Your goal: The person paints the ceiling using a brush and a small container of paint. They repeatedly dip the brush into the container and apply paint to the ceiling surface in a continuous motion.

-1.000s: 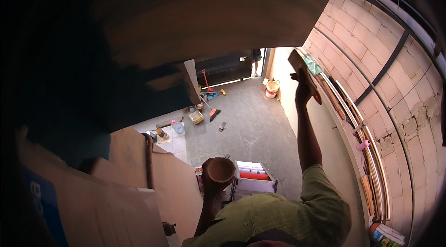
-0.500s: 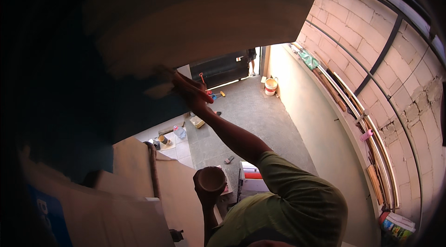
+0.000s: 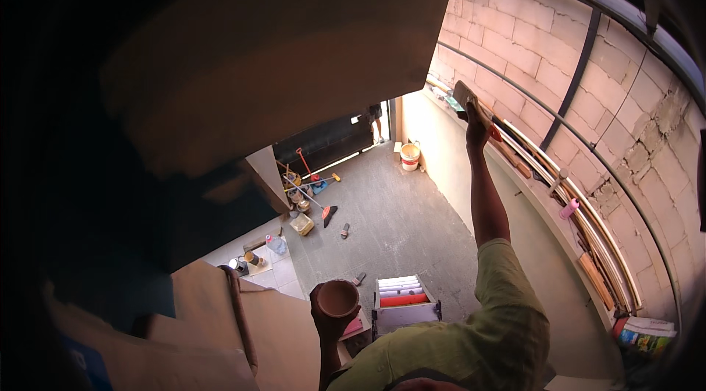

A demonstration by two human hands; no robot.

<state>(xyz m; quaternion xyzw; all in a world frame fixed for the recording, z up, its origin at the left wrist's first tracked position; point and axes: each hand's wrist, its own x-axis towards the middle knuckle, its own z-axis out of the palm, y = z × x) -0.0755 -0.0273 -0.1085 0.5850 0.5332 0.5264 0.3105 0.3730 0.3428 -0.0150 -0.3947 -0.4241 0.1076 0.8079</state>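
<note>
My left hand (image 3: 329,326) grips a round brown cup (image 3: 339,298) near the bottom middle, its mouth facing up and its inside a plain brown. My right arm is stretched up and out to the right. In that raised right hand (image 3: 479,126) is a wide flat paintbrush (image 3: 464,94), bristles upward, with a red handle end below the fingers. The brush is apart from the big wall panel (image 3: 294,52) on the left, which is coated brown in part. A dark blue area (image 3: 140,207) lies beside the brown, with a loose brown streak on it.
Below me stands a stepladder (image 3: 401,295) with white and red treads. Pipes and boards (image 3: 540,152) lie on a ledge along the block wall (image 3: 529,23). On the floor are a bucket (image 3: 409,156), a broom (image 3: 329,214), slippers and cans. A brown pipe (image 3: 241,317) runs at lower left.
My right hand has swung from the wall panel up and to the right, taking the paintbrush with it. The view has shifted a little; my left hand still holds the cup.
</note>
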